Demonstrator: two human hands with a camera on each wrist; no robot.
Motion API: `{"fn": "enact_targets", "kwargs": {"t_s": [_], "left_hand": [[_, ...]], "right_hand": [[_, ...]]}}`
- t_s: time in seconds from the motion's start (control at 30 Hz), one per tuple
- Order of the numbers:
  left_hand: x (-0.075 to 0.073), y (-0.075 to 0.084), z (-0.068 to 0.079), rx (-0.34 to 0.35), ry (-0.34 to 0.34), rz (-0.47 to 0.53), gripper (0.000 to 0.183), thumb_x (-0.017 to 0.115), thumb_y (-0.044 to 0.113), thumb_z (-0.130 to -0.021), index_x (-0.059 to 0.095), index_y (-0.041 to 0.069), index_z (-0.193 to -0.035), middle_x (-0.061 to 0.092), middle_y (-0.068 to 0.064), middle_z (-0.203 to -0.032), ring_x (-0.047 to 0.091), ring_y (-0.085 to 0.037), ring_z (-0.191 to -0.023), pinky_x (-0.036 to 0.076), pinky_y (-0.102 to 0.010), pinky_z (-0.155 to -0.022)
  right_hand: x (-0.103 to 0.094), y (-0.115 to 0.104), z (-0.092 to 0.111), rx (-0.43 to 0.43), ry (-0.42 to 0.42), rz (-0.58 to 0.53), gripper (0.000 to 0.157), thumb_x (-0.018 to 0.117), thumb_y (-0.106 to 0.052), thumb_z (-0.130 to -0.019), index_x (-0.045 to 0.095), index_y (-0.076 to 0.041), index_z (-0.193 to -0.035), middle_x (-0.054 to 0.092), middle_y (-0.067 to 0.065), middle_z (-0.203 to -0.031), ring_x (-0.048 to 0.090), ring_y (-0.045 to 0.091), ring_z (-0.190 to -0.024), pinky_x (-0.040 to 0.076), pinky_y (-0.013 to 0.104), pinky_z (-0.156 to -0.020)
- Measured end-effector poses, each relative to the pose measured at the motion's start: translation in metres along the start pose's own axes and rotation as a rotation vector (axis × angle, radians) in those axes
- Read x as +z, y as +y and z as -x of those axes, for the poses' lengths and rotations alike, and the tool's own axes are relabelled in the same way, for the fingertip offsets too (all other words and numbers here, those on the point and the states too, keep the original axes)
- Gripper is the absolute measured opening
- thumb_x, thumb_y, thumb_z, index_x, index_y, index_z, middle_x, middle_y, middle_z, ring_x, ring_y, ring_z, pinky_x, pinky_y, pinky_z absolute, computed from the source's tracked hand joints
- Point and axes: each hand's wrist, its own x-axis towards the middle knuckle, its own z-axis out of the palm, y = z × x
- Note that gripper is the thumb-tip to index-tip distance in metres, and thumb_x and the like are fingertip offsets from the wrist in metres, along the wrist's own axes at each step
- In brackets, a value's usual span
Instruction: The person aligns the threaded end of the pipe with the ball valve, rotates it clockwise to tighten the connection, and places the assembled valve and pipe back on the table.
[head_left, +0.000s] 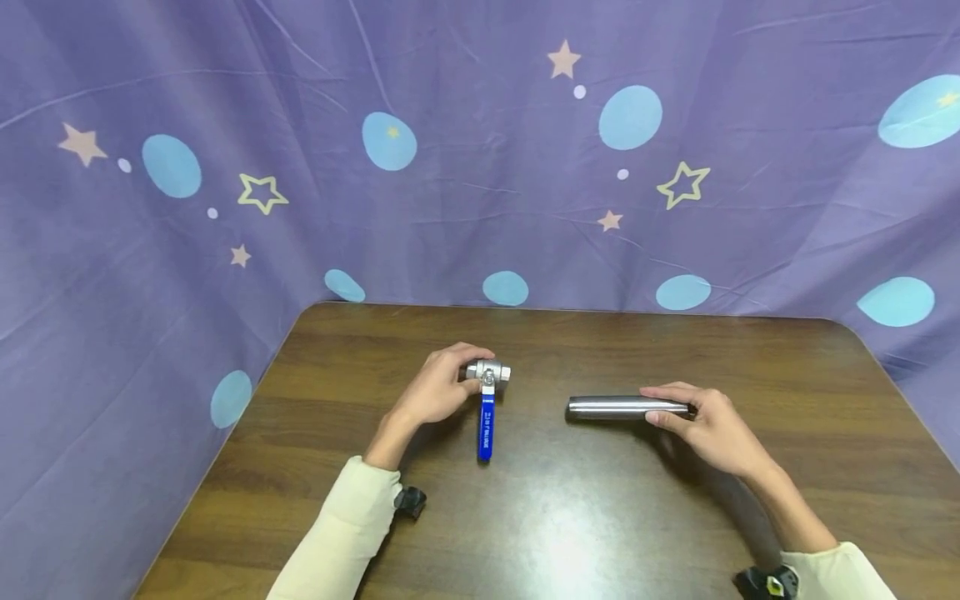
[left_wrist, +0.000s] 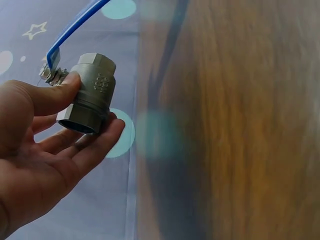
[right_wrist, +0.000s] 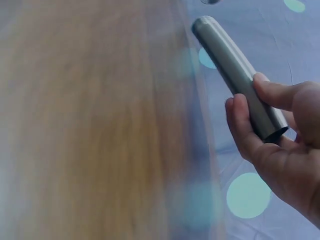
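My left hand (head_left: 442, 385) grips a steel ball valve (head_left: 491, 372) by its left end, thumb on the near side and fingers behind. The valve's blue lever handle (head_left: 486, 427) points toward me. In the left wrist view the valve body (left_wrist: 95, 90) shows its open threaded end beside the palm. To the right, my right hand (head_left: 708, 421) holds a straight metal pipe (head_left: 607, 407) near its right end, between thumb and fingers. The pipe (right_wrist: 232, 65) shows a threaded far end in the right wrist view. Valve and pipe are apart, the pipe's free end facing the valve's side.
A brown wooden table (head_left: 562, 492) lies under both hands. Behind it and along the left hangs a purple curtain (head_left: 480, 208) with stars and blue dots. Dark straps with small devices sit at both wrists, such as the left wrist strap (head_left: 410, 502).
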Motion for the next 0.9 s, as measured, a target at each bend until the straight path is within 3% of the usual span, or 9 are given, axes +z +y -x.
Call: {"fn": "enact_targets", "kwargs": {"t_s": [0.17,0.3,0.4,0.53,0.77,0.9], "left_hand": [[0.001,0.003,0.001,-0.046,0.04,0.046,0.045,0.075,-0.004,-0.092,0.071,0.002,-0.136,0.072,-0.016,-0.138,0.069,-0.031,-0.122,0.057,-0.049,-0.108],[0.002,0.006,0.0,-0.044,0.074,0.068,0.045,0.075,-0.005,-0.09,0.072,0.002,-0.135,0.072,-0.016,-0.138,0.07,-0.031,-0.121,0.058,-0.049,-0.107],[0.002,0.008,-0.002,-0.03,0.1,0.076,0.046,0.075,-0.005,-0.089,0.073,0.003,-0.134,0.073,-0.016,-0.137,0.071,-0.03,-0.119,0.059,-0.048,-0.104],[0.0,0.01,-0.006,-0.036,0.129,0.088,0.045,0.074,-0.003,-0.089,0.074,0.007,-0.134,0.075,-0.015,-0.134,0.071,-0.027,-0.107,0.061,-0.042,-0.094],[-0.001,0.018,-0.014,-0.049,0.167,0.142,0.044,0.074,-0.003,-0.091,0.074,0.008,-0.133,0.08,-0.017,-0.118,0.072,-0.027,-0.093,0.061,-0.036,-0.083],[0.001,0.022,-0.017,-0.036,0.186,0.17,0.044,0.075,-0.004,-0.09,0.074,0.007,-0.133,0.08,-0.019,-0.116,0.073,-0.03,-0.093,0.061,-0.034,-0.082]], "right_hand": [[0.001,0.002,-0.009,0.101,0.047,-0.161,0.036,0.081,-0.01,-0.095,0.077,-0.003,-0.129,0.078,0.016,-0.127,0.061,-0.014,-0.112,0.047,0.004,-0.091],[0.003,0.005,-0.014,0.131,0.107,-0.264,0.038,0.081,-0.007,-0.095,0.074,0.003,-0.13,0.081,-0.005,-0.119,0.067,-0.01,-0.104,0.053,0.007,-0.087],[0.003,0.007,-0.017,0.156,0.136,-0.418,0.04,0.078,-0.002,-0.096,0.069,0.011,-0.133,0.08,-0.018,-0.11,0.074,-0.004,-0.095,0.059,0.011,-0.083],[0.004,0.008,-0.021,0.163,0.141,-0.606,0.042,0.074,0.003,-0.097,0.063,0.017,-0.135,0.081,-0.015,-0.11,0.081,0.007,-0.089,0.062,0.015,-0.086],[0.006,0.005,-0.03,0.11,0.143,-0.736,0.036,0.071,0.009,-0.097,0.068,0.013,-0.133,0.082,-0.009,-0.11,0.082,0.012,-0.088,0.063,0.019,-0.088],[0.006,0.001,-0.034,0.103,0.145,-0.715,0.036,0.072,0.008,-0.096,0.069,0.011,-0.132,0.082,-0.01,-0.11,0.081,0.009,-0.086,0.063,0.017,-0.086]]}}
